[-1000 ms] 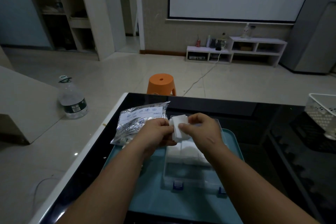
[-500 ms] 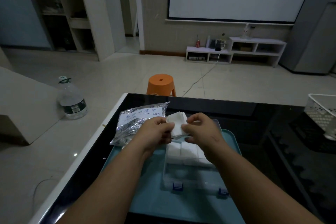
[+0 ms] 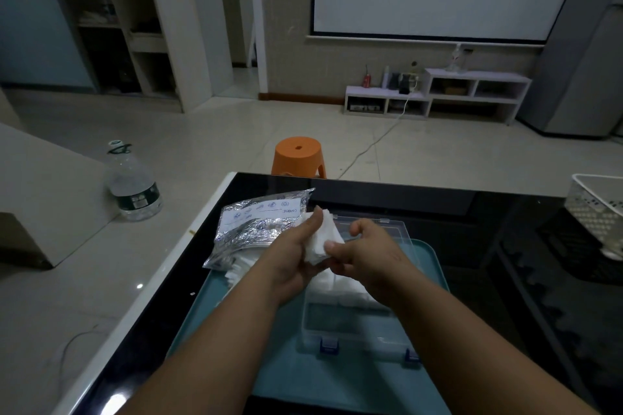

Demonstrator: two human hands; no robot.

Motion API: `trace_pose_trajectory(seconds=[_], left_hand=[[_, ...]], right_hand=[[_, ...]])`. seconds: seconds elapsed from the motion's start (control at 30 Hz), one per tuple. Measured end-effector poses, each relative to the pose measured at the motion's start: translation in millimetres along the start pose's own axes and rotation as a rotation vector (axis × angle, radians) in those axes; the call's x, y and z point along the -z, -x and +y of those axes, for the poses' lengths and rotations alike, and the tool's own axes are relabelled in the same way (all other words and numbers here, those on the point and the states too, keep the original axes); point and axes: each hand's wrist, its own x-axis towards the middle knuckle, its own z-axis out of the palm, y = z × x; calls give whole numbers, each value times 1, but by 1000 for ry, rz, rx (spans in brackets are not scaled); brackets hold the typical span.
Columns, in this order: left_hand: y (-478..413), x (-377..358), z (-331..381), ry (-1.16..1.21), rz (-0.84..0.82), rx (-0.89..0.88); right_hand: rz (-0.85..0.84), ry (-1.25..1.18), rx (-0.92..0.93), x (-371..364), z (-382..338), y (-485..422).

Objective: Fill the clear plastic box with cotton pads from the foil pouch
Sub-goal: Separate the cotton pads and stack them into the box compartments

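Note:
A small stack of white cotton pads is held above the clear plastic box. My left hand grips the stack from the left with its thumb up along the pads. My right hand pinches the stack's right edge with its thumb and curled fingers. The box stands open on a teal tray, its lid tipped back, with white pads lying in its far half and blue latches on its near side. The silver foil pouch lies to the left on the tray's far left corner, with pads spilling from its mouth.
The tray sits on a black glass table. A white perforated basket stands at the table's right edge. On the floor are an orange stool beyond the table and a large water bottle to the left.
Both hands have turned the pad stack and shifted it slightly left and toward me. My right thumb now lies on the stack's near right edge.

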Motion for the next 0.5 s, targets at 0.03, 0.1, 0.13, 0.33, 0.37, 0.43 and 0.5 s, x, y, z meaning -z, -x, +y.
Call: trace_pose_trajectory(seconds=[0.03,0.1,0.13,0.33,0.37,0.43,0.5], left_hand=[[0,0,-2,71,-32,-2],[-3,1,-5,180,-17,-19],[-5,2,-6,214,14,-30],[-9,13,-4,191,101,-37],[-9,13,-4,159,96,-18],[-8,11,-4,145,83,11],[-9,9,-5,121,85,42]], right_hand=[[-19,0,8,-1,0,1],[28,211,85,-1,3,0],[74,368,145,0,3,-1],[164,542,278,4,-2,-3],[161,550,295,4,-2,-3],[122,539,322,3,-3,-2],[67,545,341,2,-4,-1]])
